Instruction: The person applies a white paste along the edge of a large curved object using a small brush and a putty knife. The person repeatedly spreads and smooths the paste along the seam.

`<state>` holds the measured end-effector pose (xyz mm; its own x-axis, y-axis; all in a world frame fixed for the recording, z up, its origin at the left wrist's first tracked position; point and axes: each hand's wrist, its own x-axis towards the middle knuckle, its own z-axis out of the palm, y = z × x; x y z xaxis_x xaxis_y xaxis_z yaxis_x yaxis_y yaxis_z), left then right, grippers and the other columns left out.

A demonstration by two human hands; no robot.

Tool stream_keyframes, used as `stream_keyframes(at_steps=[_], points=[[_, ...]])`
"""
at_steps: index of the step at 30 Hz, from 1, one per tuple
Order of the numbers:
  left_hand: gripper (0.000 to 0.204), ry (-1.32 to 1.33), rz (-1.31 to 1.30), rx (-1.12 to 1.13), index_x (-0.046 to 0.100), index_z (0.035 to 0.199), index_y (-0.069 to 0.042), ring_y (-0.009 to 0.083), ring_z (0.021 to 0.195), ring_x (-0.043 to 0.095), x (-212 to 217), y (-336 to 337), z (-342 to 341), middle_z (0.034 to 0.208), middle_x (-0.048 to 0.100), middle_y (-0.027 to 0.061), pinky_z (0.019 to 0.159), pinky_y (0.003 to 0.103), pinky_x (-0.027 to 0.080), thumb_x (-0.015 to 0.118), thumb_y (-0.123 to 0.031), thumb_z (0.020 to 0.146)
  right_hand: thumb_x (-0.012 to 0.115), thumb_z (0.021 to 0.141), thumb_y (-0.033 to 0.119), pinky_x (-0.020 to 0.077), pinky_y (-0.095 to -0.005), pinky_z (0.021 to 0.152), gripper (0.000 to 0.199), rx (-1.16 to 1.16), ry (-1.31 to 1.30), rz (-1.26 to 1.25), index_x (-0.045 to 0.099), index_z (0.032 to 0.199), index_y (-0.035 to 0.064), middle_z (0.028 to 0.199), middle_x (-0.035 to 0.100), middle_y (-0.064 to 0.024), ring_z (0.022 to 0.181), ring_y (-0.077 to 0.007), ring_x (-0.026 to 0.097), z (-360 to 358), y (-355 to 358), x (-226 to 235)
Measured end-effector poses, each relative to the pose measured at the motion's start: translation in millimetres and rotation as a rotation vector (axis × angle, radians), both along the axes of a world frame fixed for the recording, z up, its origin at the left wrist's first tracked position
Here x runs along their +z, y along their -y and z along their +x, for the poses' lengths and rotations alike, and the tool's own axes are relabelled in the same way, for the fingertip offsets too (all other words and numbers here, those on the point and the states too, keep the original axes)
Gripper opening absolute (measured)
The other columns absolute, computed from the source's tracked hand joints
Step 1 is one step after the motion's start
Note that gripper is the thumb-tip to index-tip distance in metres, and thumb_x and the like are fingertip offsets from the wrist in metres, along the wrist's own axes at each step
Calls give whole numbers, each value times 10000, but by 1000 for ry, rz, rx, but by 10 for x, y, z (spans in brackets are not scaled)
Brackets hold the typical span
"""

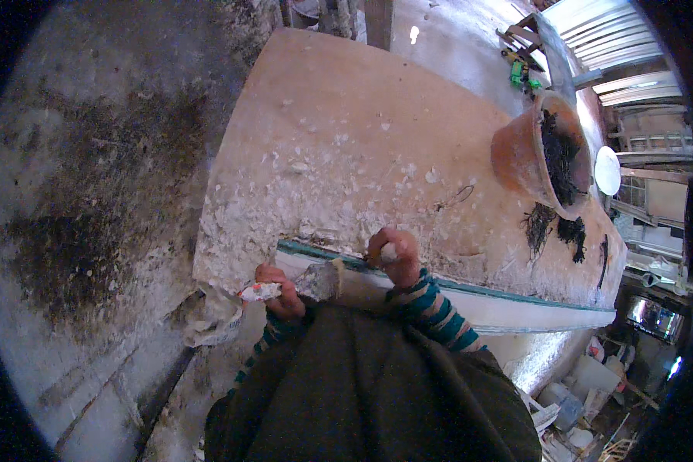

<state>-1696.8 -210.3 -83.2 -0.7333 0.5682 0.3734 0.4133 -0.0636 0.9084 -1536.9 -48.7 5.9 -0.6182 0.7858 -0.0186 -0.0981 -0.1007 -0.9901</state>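
My left hand (pixel 279 292) grips a putty knife (pixel 304 285) with a plaster-caked handle and a dirty flat blade pointing right toward my right hand. My right hand (pixel 395 256) is closed on a small pale lump (pixel 390 252), held at the near edge of a long white plank with a green stripe (pixel 516 304). Behind the plank lies a wide wooden board (pixel 346 131) speckled with white flakes. My striped sleeves and dark top fill the lower middle.
A terracotta pot (pixel 543 154) with dark soil and roots stands at the board's right end, with spilled roots (pixel 550 227) below it. A stained concrete floor (pixel 85 215) lies to the left. Crumpled cloth (pixel 208 319) hangs at the board's near left corner. Clutter sits at the lower right.
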Motion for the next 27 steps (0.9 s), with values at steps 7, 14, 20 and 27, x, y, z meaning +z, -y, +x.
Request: stream_keyframes(at_steps=[7, 14, 20, 27], points=[[162, 39, 137, 37, 407, 801, -86, 197, 670, 387, 69, -148, 36, 711, 414, 68, 707, 380, 339, 506, -210, 771, 428, 748, 570, 357, -316, 482, 578, -92, -207, -159, 466, 633, 5, 570, 465, -96, 506, -213, 448, 61, -140, 392], [165, 60, 88, -32, 409, 793, -87, 198, 682, 380, -20, -25, 3, 731, 415, 63, 689, 375, 332, 508, -218, 785, 456, 755, 687, 323, -292, 425, 703, -209, -361, -199, 525, 632, -1, 545, 492, -79, 474, -182, 446, 101, -50, 380], [173, 44, 64, 10, 410, 789, -87, 201, 700, 379, -76, -51, -14, 732, 408, 62, 690, 370, 332, 511, -227, 802, 375, 805, 592, 329, -287, 464, 595, -177, -203, -229, 485, 653, 28, 543, 426, -59, 487, -179, 422, 45, -61, 296], [173, 30, 105, -5, 410, 823, -82, 218, 736, 400, 76, -135, 15, 763, 421, 68, 718, 386, 340, 504, -227, 816, 388, 808, 647, 319, -283, 409, 680, -117, -230, -120, 520, 624, 5, 504, 474, -70, 432, -161, 430, 82, -37, 278]])
